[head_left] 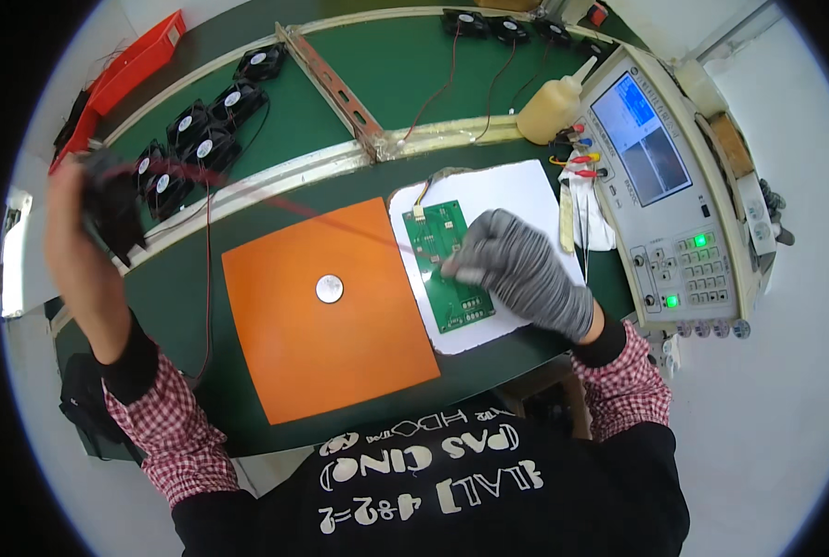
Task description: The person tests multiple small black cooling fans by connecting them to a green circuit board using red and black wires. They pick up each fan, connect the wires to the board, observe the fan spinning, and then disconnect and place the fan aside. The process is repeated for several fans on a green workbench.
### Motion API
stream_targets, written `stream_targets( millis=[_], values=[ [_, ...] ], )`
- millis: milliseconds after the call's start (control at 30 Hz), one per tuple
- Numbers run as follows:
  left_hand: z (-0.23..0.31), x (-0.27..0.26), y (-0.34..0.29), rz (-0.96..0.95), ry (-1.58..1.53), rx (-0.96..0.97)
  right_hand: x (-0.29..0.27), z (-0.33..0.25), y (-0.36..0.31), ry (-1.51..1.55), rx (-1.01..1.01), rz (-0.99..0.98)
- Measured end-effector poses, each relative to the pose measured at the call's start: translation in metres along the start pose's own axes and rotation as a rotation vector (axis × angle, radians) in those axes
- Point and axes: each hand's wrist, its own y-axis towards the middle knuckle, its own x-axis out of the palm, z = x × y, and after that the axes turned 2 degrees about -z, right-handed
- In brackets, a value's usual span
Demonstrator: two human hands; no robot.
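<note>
My bare left hand (78,241), raised at the far left, is closed around a black cooling fan (112,209), both smeared by motion. From that fan a blurred red wire (317,214) stretches across to my right hand (526,269). The right hand wears a grey striped glove, and its fingertips are pinched on the wire's end. Beneath those fingers lies a green circuit board (465,312), partly covered by the hand. It rests on a white sheet (526,190). Beside it, a round silvery disc (330,289) sits on an orange mat (340,362).
Several black fans (212,147) lie at the back left, and more fans (509,30) at the back right. A metal bar (331,88) crosses the bench. A test instrument (665,186) with a lit screen stands right, beside a cream squeeze bottle (549,110). Red bins (136,65) stand far left.
</note>
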Motion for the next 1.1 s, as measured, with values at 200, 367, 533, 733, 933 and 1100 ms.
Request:
stream_targets(
  millis=[200,367,533,733,933,1100],
  values=[
    [0.072,0.067,-0.103,-0.699,-0.045,-0.106,0.011,0.024,0.009,0.171,0.082,0.216],
    [0.074,0.076,-0.113,-0.797,-0.043,-0.001,0.021,0.035,0.003,0.241,0.130,0.203],
    [0.077,0.086,-0.118,-0.862,0.023,0.120,0.012,0.028,0.010,-0.287,-0.243,0.106],
    [0.071,0.087,-0.117,-0.847,0.023,0.175,0.016,0.031,0.008,-0.244,-0.189,0.129],
    [0.071,0.086,-0.114,-0.842,0.007,0.196,0.016,0.026,0.009,-0.374,-0.281,0.111],
    [0.083,0.070,-0.108,-0.678,0.084,0.364,0.014,0.031,0.011,-0.227,-0.245,0.071]
  ],
)
